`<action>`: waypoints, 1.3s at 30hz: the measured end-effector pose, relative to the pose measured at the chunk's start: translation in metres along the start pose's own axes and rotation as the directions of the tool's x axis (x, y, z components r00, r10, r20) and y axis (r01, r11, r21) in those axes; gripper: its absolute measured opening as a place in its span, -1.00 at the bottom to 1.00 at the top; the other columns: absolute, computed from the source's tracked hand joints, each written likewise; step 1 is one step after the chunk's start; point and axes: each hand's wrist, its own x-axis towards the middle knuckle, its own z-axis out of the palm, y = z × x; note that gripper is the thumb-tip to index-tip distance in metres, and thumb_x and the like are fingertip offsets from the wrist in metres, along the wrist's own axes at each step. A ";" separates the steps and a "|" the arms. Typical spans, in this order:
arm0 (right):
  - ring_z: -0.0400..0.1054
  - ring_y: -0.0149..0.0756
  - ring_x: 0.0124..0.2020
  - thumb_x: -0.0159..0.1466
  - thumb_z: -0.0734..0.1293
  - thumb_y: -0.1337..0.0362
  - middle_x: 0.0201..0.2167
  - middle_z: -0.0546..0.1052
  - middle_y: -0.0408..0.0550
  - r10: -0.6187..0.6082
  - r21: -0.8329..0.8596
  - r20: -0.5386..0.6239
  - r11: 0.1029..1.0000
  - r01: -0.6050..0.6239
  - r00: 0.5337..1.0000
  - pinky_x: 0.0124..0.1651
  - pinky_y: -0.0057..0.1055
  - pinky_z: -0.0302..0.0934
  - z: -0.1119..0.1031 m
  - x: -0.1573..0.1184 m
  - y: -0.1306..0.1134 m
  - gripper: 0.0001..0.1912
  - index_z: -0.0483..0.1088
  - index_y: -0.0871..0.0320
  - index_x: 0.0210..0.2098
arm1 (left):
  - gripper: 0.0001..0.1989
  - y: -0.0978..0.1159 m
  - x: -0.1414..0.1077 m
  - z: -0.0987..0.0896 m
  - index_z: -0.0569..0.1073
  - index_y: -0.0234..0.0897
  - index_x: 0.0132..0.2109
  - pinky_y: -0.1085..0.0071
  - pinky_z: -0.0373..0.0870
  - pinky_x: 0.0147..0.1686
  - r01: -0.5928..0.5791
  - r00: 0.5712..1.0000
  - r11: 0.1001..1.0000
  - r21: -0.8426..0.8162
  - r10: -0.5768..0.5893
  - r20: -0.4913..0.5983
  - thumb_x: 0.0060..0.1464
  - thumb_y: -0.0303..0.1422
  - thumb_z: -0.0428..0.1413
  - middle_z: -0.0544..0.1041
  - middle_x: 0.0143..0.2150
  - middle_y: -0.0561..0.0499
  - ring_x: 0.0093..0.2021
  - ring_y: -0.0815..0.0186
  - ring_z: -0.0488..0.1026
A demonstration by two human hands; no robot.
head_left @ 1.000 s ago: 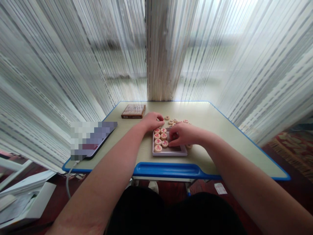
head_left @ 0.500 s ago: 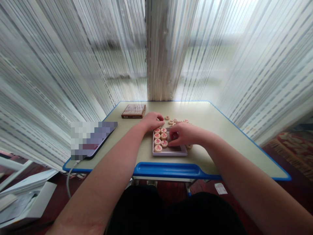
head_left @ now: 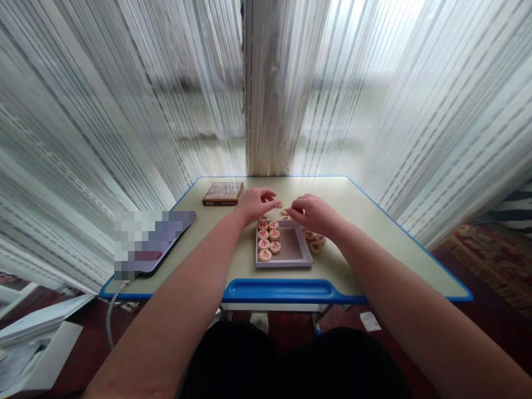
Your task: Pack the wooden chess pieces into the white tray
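A shallow white box tray (head_left: 284,264) rests on the table in front of me. Round wooden Chinese chess pieces with red characters (head_left: 275,235) line its left side in two columns, and its right part shows bare bottom. My left hand (head_left: 256,203) hovers over the tray's far left corner, fingers apart, with nothing seen in it. Beyond the far right corner, my right hand (head_left: 311,213) has thumb and fingers apart above loose pieces (head_left: 285,212); its palm side is hidden. More loose pieces (head_left: 316,247) lie right of the tray, partly under the right wrist.
A flat brown box (head_left: 223,194) lies at the table's back left. A phone or tablet (head_left: 177,238), partly blurred out, sits at the left edge with a white cable (head_left: 110,316). A blue trough (head_left: 282,289) runs along the front edge. Curtains (head_left: 270,83) hang behind.
My right hand has moved out of the tray to the loose pieces behind it, uncovering the tray's right part. My left hand stays near the far left corner. The view has shifted slightly.
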 end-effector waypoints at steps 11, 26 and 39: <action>0.23 -0.39 -0.46 0.16 0.29 0.21 -0.30 0.42 -0.06 0.042 0.182 -0.138 0.983 -0.017 0.990 -0.36 -0.41 0.18 0.007 -0.001 0.006 -0.42 0.11 0.14 0.15 | -0.61 0.013 0.001 -0.004 0.47 -0.39 -0.26 0.47 0.22 -0.47 0.119 0.991 0.742 -0.660 -0.127 0.036 -0.17 -0.16 0.25 0.46 -0.47 0.03 -0.52 0.49 0.30; 0.22 -0.41 -0.50 0.22 0.22 0.25 -0.48 0.39 -0.09 -0.047 0.189 -0.271 0.977 0.101 0.961 -0.40 -0.46 0.13 0.004 0.000 -0.001 -0.84 0.37 0.19 -0.28 | -0.61 0.016 -0.005 -0.008 0.51 -0.36 -0.25 0.47 0.21 -0.41 0.335 0.919 0.703 -0.627 -0.098 0.381 -0.17 -0.16 0.26 0.53 -0.32 -0.08 -0.43 0.45 0.37; 0.22 -0.41 -0.51 0.15 0.23 0.33 -0.47 0.43 -0.12 0.004 0.222 -0.228 0.974 0.048 0.974 -0.35 -0.45 0.14 0.001 -0.001 0.000 -0.74 0.37 0.17 -0.15 | -0.57 0.012 -0.003 -0.008 0.50 -0.35 -0.20 0.45 0.18 -0.43 0.233 0.958 0.809 -0.540 -0.094 0.272 -0.27 -0.24 0.31 0.53 -0.38 -0.04 -0.43 0.42 0.37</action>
